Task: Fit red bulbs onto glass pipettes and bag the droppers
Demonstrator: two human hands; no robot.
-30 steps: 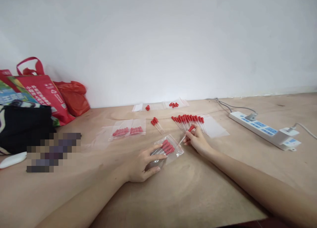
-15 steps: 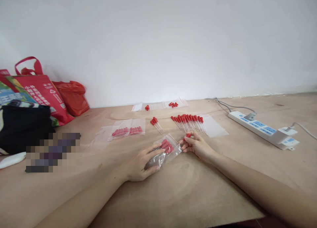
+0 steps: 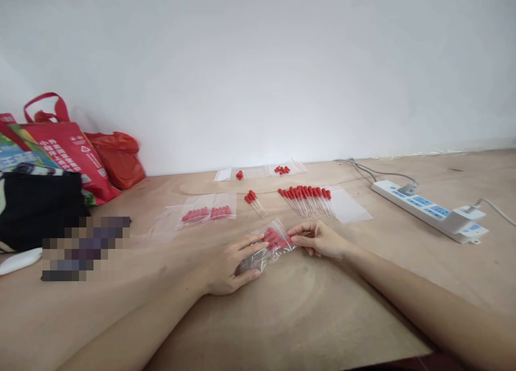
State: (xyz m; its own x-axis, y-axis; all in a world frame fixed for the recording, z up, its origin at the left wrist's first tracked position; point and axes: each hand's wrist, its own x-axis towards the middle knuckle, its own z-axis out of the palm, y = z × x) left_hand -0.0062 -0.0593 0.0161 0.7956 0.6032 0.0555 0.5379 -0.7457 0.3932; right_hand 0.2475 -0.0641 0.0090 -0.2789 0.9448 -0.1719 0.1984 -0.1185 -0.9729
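Observation:
Under my left hand (image 3: 237, 261), a clear zip bag (image 3: 260, 261) is gripped between the thumb and fingers and tilted on the table. Several droppers with red bulbs (image 3: 274, 238) show through its plastic, bulbs towards the open end. My right hand (image 3: 318, 239) is at the bag's mouth, its thumb and fingers pinched on a red-bulbed dropper (image 3: 288, 240) that is mostly inside. Just beyond the hands lies a row of red-bulbed droppers (image 3: 308, 193), with a small group of droppers (image 3: 252, 196) to its left.
Filled zip bags (image 3: 207, 212) lie to the left, an unfilled bag (image 3: 352, 205) to the right. Near the wall are loose red bulbs (image 3: 282, 170) and clear tubes (image 3: 256, 172). A white power strip (image 3: 427, 207) stands right; a red shopping bag (image 3: 76, 150) and black cloth (image 3: 40, 209) sit left.
My right hand has moved left and slightly down, carrying the dropper from above the bag's mouth into it. My left hand keeps its hold on the bag.

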